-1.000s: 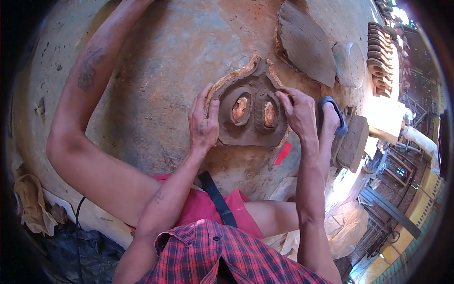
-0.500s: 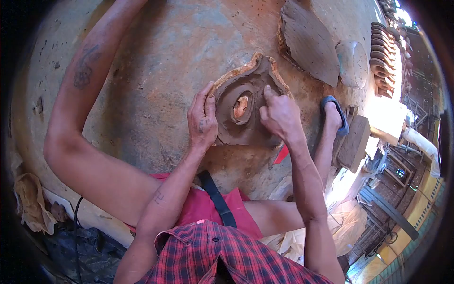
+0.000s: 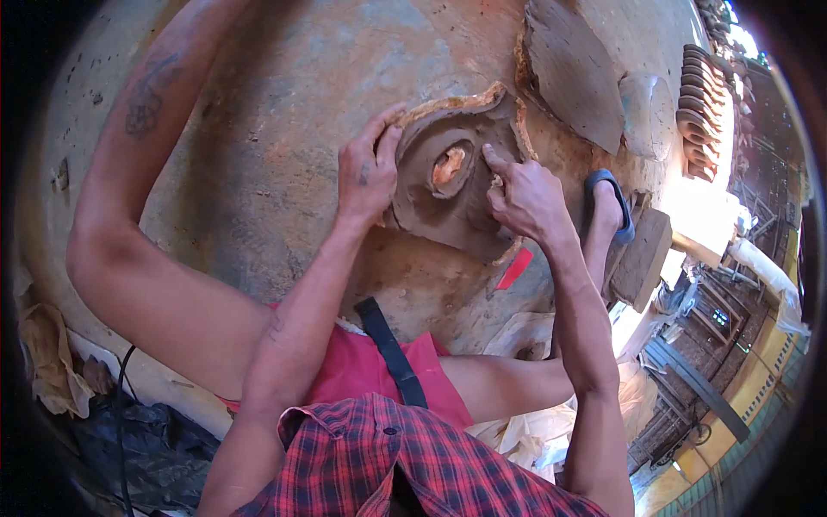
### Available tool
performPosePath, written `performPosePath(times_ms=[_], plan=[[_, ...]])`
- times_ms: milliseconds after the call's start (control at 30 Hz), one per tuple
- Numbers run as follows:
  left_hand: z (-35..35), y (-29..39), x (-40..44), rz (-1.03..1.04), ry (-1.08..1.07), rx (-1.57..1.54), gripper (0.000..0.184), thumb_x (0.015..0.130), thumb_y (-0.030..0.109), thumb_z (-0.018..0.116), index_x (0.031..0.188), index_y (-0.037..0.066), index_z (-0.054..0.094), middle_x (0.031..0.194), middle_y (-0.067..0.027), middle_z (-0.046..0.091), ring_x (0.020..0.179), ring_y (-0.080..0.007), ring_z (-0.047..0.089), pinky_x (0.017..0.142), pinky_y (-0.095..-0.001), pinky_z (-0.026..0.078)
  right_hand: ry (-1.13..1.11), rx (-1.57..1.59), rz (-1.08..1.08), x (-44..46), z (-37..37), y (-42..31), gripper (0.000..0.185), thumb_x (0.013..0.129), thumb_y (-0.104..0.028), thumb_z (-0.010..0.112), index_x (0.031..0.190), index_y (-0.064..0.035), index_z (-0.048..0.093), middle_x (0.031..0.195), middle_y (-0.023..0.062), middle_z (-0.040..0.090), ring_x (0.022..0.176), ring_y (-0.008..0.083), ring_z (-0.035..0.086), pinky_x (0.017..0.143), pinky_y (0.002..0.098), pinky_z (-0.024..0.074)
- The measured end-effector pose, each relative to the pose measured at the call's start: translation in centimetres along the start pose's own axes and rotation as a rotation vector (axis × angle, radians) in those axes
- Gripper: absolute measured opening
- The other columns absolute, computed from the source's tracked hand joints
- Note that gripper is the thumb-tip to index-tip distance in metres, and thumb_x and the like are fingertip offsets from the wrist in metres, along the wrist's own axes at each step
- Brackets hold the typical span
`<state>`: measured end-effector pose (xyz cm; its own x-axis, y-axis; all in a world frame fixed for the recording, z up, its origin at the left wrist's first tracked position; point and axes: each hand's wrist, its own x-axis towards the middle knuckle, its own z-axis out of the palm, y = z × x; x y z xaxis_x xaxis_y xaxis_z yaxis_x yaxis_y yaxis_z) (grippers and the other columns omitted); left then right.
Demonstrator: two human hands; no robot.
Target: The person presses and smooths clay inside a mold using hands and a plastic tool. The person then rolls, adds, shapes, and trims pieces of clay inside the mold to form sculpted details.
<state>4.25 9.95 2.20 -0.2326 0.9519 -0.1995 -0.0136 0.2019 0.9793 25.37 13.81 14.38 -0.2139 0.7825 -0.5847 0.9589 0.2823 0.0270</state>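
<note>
A rough-rimmed mould (image 3: 465, 99) lined with wet grey-brown clay (image 3: 457, 222) is held over the floor. Near its centre a raised clay ring surrounds an oval hole (image 3: 447, 166) with a pale orange inside. My left hand (image 3: 369, 168) is closed around the mould's left edge, thumb on the near side. On the right part of the clay rests my right hand (image 3: 527, 196), its thumb stretched onto the surface and its other fingers curled. Whatever those curled fingers hold, if anything, is hidden.
A large clay slab (image 3: 575, 77) lies on the floor (image 3: 284, 146) beyond, beside a smooth greyish block (image 3: 646, 116). A red strip (image 3: 514, 269) lies below the mould. Clay blocks (image 3: 642, 258) sit by the sandalled foot (image 3: 610, 207); stacked curved pieces (image 3: 699, 108) stand far right.
The mould has tilted and turned slightly, shifting a little up and right in view with both hands. More of the red strip shows. My right thumb is still on the clay.
</note>
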Motion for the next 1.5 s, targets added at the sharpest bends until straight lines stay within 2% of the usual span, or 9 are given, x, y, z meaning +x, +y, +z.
performPosePath(times_ms=[167,367,667,867,967,1067,1300,1400,1500], plan=[[-0.1,0.7,3.3,-0.036,-0.156,-0.01,0.037,0.108,0.015,0.057,0.143,0.006,0.066,0.127,-0.0132,0.075,0.114,-0.017,0.069,0.101,-0.0324,0.054,-0.079,-0.131,-0.069,-0.9,-0.2,-1.1,0.07,0.081,-0.021,0.059,0.149,-0.0078,0.058,0.085,0.0258,0.073,0.082,0.0437,0.073,0.077,0.0546,0.0592],[0.3,0.2,3.5,0.01,-0.12,-0.028,0.035,0.104,0.015,0.062,0.138,0.009,0.069,0.117,-0.0177,0.078,0.108,-0.0235,0.075,0.094,-0.0356,0.057,-0.039,-0.231,-0.194,-2.6,1.4,-1.0,0.078,0.081,-0.019,0.061,0.157,-0.0054,0.047,0.08,0.0243,0.073,0.076,0.0417,0.074,0.069,0.0531,0.0588],[0.1,-0.2,3.7,0.03,-0.136,0.001,0.037,0.105,0.016,0.061,0.141,0.009,0.068,0.12,-0.0169,0.077,0.11,-0.023,0.074,0.098,-0.0359,0.056,-0.237,-0.334,-0.3,-4.3,-0.5,-1.4,0.079,0.086,-0.022,0.067,0.162,-0.0188,0.044,0.076,0.0178,0.072,0.07,0.039,0.073,0.063,0.0509,0.0558],[0.2,0.0,3.6,-0.026,-0.13,-0.046,0.037,0.105,0.016,0.06,0.141,0.008,0.067,0.121,-0.0178,0.077,0.112,-0.024,0.073,0.099,-0.0361,0.055,-0.389,-0.322,-0.438,-5.8,0.6,3.3,0.047,0.09,-0.022,0.074,0.136,-0.0153,0.068,0.084,0.0151,0.073,0.075,0.0348,0.073,0.065,0.0477,0.0557],[0.2,-0.3,3.5,-0.013,-0.134,-0.03,0.035,0.106,0.015,0.059,0.138,0.005,0.068,0.121,-0.0173,0.076,0.113,-0.024,0.072,0.1,-0.0363,0.054,0.158,0.442,-0.134,-8.8,0.0,4.3,0.029,0.09,-0.027,0.083,0.099,-0.0008,0.074,0.08,0.0151,0.067,0.073,0.0276,0.067,0.067,0.0395,0.0509],[-0.2,-0.5,2.0,0.057,-0.084,0.018,0.033,0.106,0.015,0.059,0.135,0.002,0.069,0.123,-0.0165,0.075,0.115,-0.0245,0.071,0.102,-0.0363,0.053,0.527,0.434,0.326,-10.2,3.4,4.7,0.03,0.092,-0.027,0.083,0.091,-0.0002,0.07,0.078,0.0168,0.064,0.072,0.0335,0.063,0.067,0.0427,0.0489],[-0.2,-0.1,-1.6,-0.064,0.021,-0.005,0.031,0.109,0.014,0.055,0.134,0.001,0.068,0.124,-0.0139,0.074,0.117,-0.0206,0.067,0.103,-0.0343,0.051,0.843,0.723,0.643,-9.3,10.9,2.3,0.017,0.099,-0.013,0.07,0.108,0.0009,0.072,0.095,0.0205,0.07,0.088,0.0385,0.069,0.08,0.047,0.0536],[-0.1,0.0,-1.4,-0.051,0.008,0.018,0.031,0.109,0.013,0.054,0.135,0.001,0.067,0.125,-0.0123,0.073,0.116,-0.0189,0.067,0.103,-0.0337,0.051,0.989,0.592,0.499,-9.0,10.2,1.4,0.034,0.095,-0.021,0.076,0.117,0.0046,0.071,0.098,0.0206,0.07,0.089,0.0381,0.069,0.083,0.0458,0.0547],[-0.1,-0.4,-1.2,0.008,0.019,0.027,0.032,0.109,0.013,0.055,0.138,0.001,0.065,0.126,-0.0121,0.072,0.116,-0.0188,0.067,0.104,-0.0338,0.05,0.804,0.601,0.605,-8.5,8.9,-1.6,0.068,0.084,-0.037,0.088,0.131,0.0063,0.065,0.107,0.022,0.063,0.101,0.0377,0.064,0.091,0.0465,0.0532]])
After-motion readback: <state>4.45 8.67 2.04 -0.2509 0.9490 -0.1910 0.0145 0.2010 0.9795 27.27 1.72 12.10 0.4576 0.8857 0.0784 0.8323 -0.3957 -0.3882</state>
